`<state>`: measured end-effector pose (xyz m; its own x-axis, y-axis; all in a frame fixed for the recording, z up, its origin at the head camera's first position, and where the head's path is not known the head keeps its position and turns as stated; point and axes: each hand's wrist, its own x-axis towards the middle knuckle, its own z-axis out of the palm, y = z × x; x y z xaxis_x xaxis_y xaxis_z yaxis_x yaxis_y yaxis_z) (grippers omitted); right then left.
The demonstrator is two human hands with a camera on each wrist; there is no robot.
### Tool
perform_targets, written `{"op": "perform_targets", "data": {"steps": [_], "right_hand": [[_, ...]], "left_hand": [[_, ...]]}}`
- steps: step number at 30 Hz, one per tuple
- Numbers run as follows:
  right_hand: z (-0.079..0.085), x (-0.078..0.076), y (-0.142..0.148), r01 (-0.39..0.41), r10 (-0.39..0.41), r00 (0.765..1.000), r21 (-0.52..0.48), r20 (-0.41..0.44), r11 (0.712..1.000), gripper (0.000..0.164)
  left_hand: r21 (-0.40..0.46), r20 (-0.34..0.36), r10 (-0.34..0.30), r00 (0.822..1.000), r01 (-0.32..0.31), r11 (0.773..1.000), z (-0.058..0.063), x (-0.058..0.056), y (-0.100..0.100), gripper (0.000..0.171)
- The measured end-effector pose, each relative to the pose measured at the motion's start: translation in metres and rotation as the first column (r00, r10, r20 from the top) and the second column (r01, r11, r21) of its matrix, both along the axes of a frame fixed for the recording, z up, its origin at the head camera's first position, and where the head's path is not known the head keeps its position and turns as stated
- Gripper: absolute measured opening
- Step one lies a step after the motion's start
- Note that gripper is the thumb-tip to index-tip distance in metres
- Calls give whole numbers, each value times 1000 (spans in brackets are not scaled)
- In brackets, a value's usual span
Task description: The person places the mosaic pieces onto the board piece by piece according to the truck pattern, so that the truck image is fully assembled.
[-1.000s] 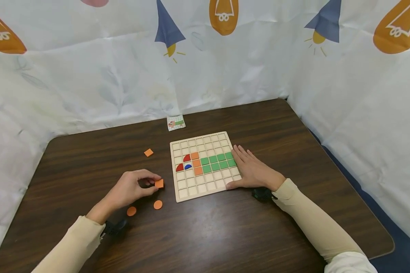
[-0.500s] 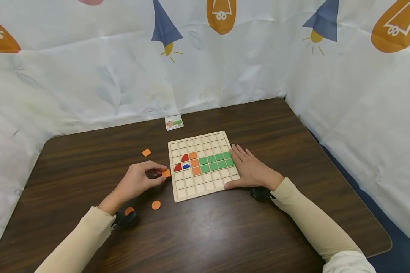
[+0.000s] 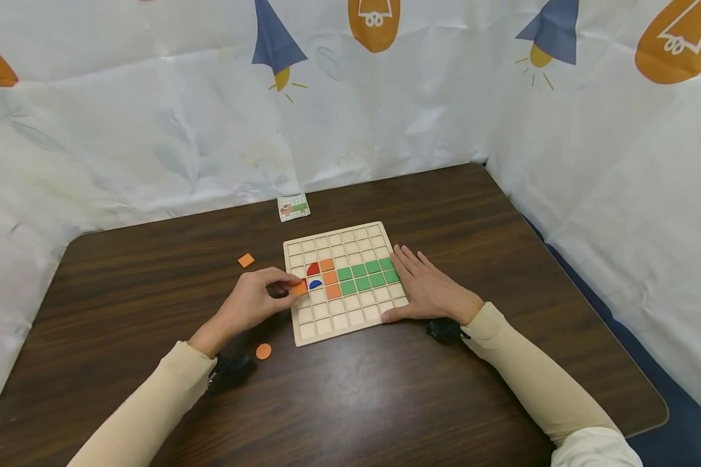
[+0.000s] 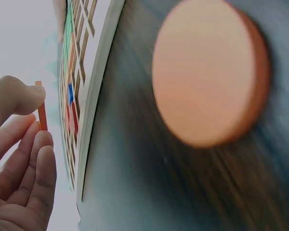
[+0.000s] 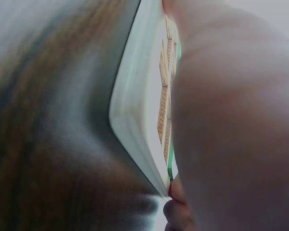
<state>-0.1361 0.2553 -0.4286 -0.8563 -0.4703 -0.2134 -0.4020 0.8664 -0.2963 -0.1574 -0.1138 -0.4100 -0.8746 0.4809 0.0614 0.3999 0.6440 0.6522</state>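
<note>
Between thumb and fingertips, my left hand (image 3: 250, 303) pinches an orange square tile (image 3: 299, 288) above the left edge of a wooden grid board (image 3: 324, 329). In the left wrist view the same tile shows edge-on, raised off the board. Partly behind it sits a red quarter-circle piece. Another red quarter-circle (image 3: 313, 268), a blue half-circle (image 3: 315, 284), a column of orange squares (image 3: 330, 277) and two rows of green squares (image 3: 363, 276) fill cells to the right. My right hand (image 3: 429, 288) lies with straight fingers along the board's right edge, touching it.
A loose orange square (image 3: 246, 260) lies left of the board. An orange disc (image 3: 263, 351) rests on the dark wooden table (image 3: 350, 402) below my left hand. A small patterned card (image 3: 294, 207) lies at the back, near the white curtain (image 3: 152, 143).
My left hand has carried the orange square tile rightward and away from me, from the bare table to over the board's left edge. The right hand keeps its place on the board.
</note>
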Motion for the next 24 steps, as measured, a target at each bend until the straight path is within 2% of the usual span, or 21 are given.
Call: {"op": "perform_targets", "data": {"steps": [7, 17, 24], "right_hand": [[0, -1, 0, 6, -6, 1000, 2, 0, 1000, 129], [1, -1, -1, 4, -4, 1000, 10, 1, 1000, 129], [0, -1, 0, 4, -4, 1000, 6, 3, 1000, 129]], "left_hand": [[9, 25, -48, 999, 48, 999, -1, -1, 13, 29], [11, 10, -105, 994, 105, 994, -6, -2, 23, 23], [-27, 11, -143, 990, 144, 989, -7, -3, 27, 24]]}}
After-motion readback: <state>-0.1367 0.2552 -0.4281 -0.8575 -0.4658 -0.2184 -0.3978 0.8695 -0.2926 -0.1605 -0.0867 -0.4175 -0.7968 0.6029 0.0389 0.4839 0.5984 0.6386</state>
